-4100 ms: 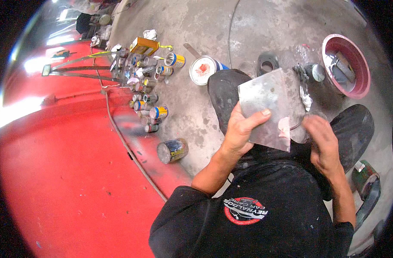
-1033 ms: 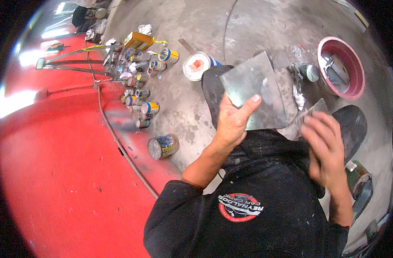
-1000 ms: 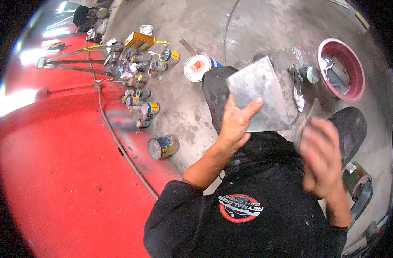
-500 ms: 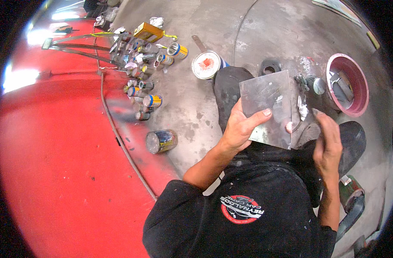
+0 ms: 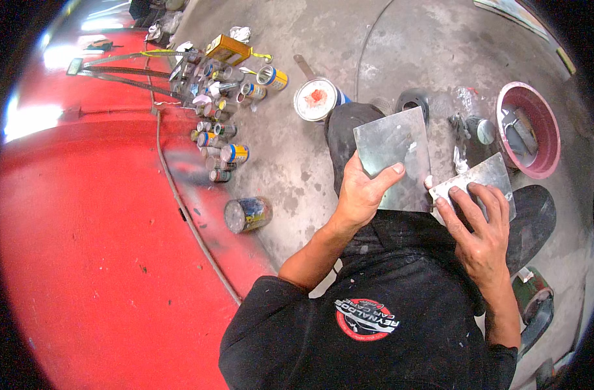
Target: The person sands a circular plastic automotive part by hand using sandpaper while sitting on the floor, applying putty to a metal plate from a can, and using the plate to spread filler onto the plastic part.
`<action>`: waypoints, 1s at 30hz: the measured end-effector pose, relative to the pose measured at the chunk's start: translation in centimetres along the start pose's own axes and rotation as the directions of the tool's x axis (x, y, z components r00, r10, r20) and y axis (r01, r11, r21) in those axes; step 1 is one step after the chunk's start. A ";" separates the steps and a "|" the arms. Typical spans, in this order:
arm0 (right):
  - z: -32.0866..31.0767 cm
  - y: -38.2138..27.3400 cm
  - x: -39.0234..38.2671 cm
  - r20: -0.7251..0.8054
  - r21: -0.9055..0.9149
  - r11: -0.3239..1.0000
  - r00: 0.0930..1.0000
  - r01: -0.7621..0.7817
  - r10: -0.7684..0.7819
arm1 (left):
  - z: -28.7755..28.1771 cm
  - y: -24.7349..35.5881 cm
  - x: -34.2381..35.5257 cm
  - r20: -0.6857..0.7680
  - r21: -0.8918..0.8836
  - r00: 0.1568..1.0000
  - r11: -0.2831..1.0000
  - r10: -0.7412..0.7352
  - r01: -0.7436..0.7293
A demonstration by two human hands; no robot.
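Observation:
My left hand grips the lower left corner of a square grey metal plate, thumb across its face, and holds it up over my dark shoe. My right hand holds a smaller metal spreader blade, fingers spread over its lower part. The blade's left edge meets the plate's right edge, where a dab of pale filler sits.
A red car body panel fills the left. Several paint and filler cans cluster on the concrete floor, one tin lies alone, and an open white can stands by my foot. A pink basin sits at right.
The spreader blade has slid from lying over the plate's lower right part to its right edge. Earlier my right hand swung the blade away and back. The plate stayed in my left hand.

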State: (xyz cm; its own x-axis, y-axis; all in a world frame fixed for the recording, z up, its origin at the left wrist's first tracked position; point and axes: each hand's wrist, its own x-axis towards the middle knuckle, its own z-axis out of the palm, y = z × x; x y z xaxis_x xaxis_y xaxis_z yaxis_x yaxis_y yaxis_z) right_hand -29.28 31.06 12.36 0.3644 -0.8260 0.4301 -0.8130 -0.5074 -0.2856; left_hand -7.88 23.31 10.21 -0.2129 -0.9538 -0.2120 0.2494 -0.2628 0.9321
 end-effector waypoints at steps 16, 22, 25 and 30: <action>-2.6 2.2 0.4 0.340 0.258 0.949 0.936 -0.181 0.086 | -1.8 2.7 1.2 -0.280 -0.119 0.944 0.970 0.173 -0.213; -2.9 5.1 -2.6 -0.054 0.286 0.831 0.858 -0.477 0.511 | -16.6 2.4 5.1 -0.712 -0.212 0.671 0.847 0.208 -0.487; -2.0 5.8 -4.0 -0.067 0.275 0.798 0.817 -0.536 0.572 | -21.4 -0.1 5.4 -0.782 -0.403 0.622 0.800 -0.048 -0.445; -3.0 6.7 -4.4 -0.092 0.174 0.809 0.809 -0.561 0.580 | -22.1 -5.7 7.9 -0.744 -0.479 0.630 0.835 -0.223 -0.270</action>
State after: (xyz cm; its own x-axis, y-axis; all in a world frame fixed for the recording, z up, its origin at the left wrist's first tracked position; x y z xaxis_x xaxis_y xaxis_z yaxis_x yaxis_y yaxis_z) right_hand -37.70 32.01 11.09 -0.2185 -0.9403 0.2608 -0.7835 0.0098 -0.6213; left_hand 9.93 14.03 -3.26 0.5129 -0.6508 -0.5598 0.7183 -0.0317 0.6950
